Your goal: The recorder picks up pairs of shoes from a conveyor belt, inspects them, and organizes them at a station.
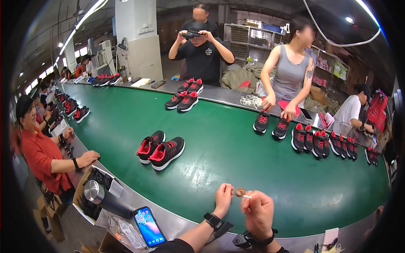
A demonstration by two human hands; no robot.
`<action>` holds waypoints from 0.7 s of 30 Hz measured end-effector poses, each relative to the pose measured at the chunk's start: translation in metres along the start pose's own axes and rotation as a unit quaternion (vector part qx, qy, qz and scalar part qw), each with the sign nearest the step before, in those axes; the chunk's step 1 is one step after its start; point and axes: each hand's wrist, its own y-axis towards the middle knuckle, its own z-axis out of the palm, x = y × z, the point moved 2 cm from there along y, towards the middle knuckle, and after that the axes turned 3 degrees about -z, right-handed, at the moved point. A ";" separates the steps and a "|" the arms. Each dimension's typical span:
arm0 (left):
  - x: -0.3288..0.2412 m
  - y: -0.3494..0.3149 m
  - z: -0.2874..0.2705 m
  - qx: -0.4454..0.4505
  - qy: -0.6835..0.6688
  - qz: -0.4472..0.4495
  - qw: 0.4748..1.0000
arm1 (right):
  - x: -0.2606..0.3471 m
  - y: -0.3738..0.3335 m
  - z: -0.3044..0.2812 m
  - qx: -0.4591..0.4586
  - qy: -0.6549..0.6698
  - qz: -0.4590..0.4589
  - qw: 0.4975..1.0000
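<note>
Your right hand [258, 211] grips a small stick [243, 194] over the green belt [219, 143]

In the head view, your right hand pinches the stick between thumb and fingers, above the near part of the belt; the stick is white with a round brown head. Your left hand [224, 198] is just beside it, over the same part of the belt, fingers curled in and loosely clenched; you cannot tell whether anything is inside. A black watch [213, 219] is on your left wrist.

The pair of black and red shoes [168, 153] nearest your hands stands upright on the belt, side by side and well apart from them. More shoes [187, 101] stand at the belt's far edge. Farther right along that edge, a person in a grey top [291, 69] has a hand on each of two shoes [280, 128], next to a row of shoes [319, 144].

Beyond the belt, a person in a black shirt [202, 61] raises both hands to a black headset [194, 34]. At the belt's left, a person in red [42, 152] rests a hand by its edge. On the near side of the belt are a phone [149, 226], a flask [112, 203] and a plastic bag [128, 232].
</note>
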 end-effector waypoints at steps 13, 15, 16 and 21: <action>0.000 -0.004 0.006 0.052 0.057 -0.042 0.996 | 0.045 -0.009 -0.030 -0.154 -0.009 -0.123 0.980; 0.002 -0.006 0.011 0.056 0.055 -0.028 0.996 | 0.051 -0.008 -0.036 -0.163 -0.003 -0.123 0.979; 0.002 -0.006 0.012 0.059 0.063 -0.027 0.996 | 0.054 -0.009 -0.040 -0.165 -0.004 -0.125 0.978; 0.001 -0.007 0.010 0.058 0.059 -0.066 0.994 | 0.063 -0.015 -0.049 -0.134 0.012 -0.161 0.978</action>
